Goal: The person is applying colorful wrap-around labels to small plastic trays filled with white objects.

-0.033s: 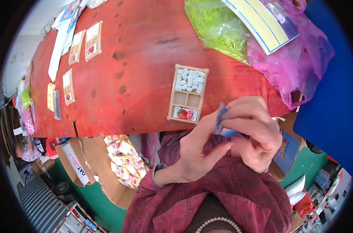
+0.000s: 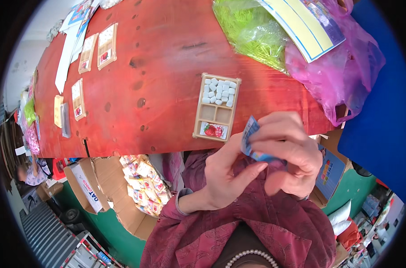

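A small blue printed sheet or packet, bent, is held between my two hands just off the table's near edge. My left hand pinches at its left side, the fingertips partly hidden behind it. The curled fingers of my right hand close on it from the right. Beyond my left hand lies a beige compartment tray on the table. White cube-shaped pieces fill its far part, two middle compartments hold nothing, and a strawberry-printed packet sits in the near one.
On the red table, similar trays stand far left, beside white sheets. A bag of green shreds and a purple plastic bag lie right. Below the edge, a cardboard box holds small packets.
More of the blue sheet shows now, tilted and lower between my hands. My right fingers have shifted slightly along it. The trays have not moved.
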`<state>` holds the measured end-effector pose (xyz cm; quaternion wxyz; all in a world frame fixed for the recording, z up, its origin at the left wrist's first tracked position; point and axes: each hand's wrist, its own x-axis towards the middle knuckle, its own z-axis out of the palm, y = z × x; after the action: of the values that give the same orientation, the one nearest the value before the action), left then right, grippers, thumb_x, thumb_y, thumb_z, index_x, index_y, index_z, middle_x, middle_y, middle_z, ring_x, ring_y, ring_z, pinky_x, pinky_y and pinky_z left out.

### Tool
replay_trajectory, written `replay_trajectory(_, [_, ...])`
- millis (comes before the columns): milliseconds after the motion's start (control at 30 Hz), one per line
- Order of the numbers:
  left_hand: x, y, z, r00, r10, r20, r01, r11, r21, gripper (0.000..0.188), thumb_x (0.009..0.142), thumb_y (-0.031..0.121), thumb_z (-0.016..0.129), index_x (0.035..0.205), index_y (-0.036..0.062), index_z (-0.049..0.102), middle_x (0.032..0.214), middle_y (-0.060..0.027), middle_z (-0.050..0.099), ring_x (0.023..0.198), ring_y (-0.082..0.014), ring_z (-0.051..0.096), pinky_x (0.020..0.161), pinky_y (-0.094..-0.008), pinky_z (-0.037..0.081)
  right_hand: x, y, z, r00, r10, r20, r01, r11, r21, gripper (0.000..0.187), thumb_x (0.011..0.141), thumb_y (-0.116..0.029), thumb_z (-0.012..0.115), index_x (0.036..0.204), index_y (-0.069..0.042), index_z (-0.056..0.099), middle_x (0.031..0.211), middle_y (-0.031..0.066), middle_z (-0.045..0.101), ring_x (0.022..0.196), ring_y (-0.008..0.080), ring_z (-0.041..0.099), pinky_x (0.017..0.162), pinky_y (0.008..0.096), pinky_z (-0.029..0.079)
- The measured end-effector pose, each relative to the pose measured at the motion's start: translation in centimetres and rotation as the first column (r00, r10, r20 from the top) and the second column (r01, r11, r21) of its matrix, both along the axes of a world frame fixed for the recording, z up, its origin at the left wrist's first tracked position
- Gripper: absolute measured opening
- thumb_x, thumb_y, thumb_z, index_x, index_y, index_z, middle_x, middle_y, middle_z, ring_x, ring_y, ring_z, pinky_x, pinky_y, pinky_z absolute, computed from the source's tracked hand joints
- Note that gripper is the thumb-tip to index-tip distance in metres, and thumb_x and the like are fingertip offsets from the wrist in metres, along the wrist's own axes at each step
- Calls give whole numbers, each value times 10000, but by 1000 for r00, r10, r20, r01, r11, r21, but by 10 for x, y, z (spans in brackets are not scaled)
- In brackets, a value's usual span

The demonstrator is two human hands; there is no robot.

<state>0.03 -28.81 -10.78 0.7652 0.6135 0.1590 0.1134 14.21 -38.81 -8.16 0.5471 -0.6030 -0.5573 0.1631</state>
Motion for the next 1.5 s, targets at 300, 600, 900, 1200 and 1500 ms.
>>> replay_trajectory(300, [-15, 16, -30, 920, 354, 166, -279, 892, -355, 358, 807, -75, 549, 1160, -95, 492, 1193, -224, 521, 1038, -279, 574, 900, -382, 465, -53, -17, -41, 801, -301, -518, 64, 902, -426, 338, 713, -4, 702, 1023, 63, 587, 880, 84, 620, 767, 107, 574, 657, 241, 451])
replay_trajectory(600, [-15, 35, -30, 762, 647, -29, -609, 701, -372, 189, 740, -76, 643, 924, -40, 619, 967, -106, 614, 849, -145, 594, 791, -273, 464, -57, -1, -50, 850, -429, -306, 300, 871, -389, 304, 737, 11, 696, 1026, 44, 607, 806, 70, 635, 695, 89, 588, 627, 216, 465])
replay_trajectory(900, [-12, 57, -43, 769, 623, -145, -636, 768, -76, 196, 748, -80, 654, 934, -36, 612, 816, -64, 651, 741, -107, 606, 709, -229, 487, -54, 6, -57, 785, -547, -291, 343, 775, -530, 341, 745, 18, 686, 1068, 34, 576, 706, 46, 610, 673, 57, 544, 617, 188, 426])
replay_trajectory(1200, [-3, 67, -54, 791, 600, -116, -595, 800, 81, 127, 783, -23, 662, 897, -29, 607, 767, -29, 633, 661, -48, 561, 612, -177, 455, -44, 24, -69, 752, -588, -298, 393, 762, -514, 348, 770, 9, 651, 1097, 43, 536, 634, 33, 577, 619, 47, 496, 605, 195, 394])
replay_trajectory(1500, [2, 68, -60, 783, 608, -132, -593, 793, 139, 121, 792, -30, 652, 904, -35, 606, 784, -22, 636, 691, -41, 565, 613, -169, 458, -40, 30, -75, 741, -608, -285, 383, 731, -564, 345, 779, -21, 658, 1093, 42, 529, 632, 40, 588, 631, 47, 520, 606, 200, 406])
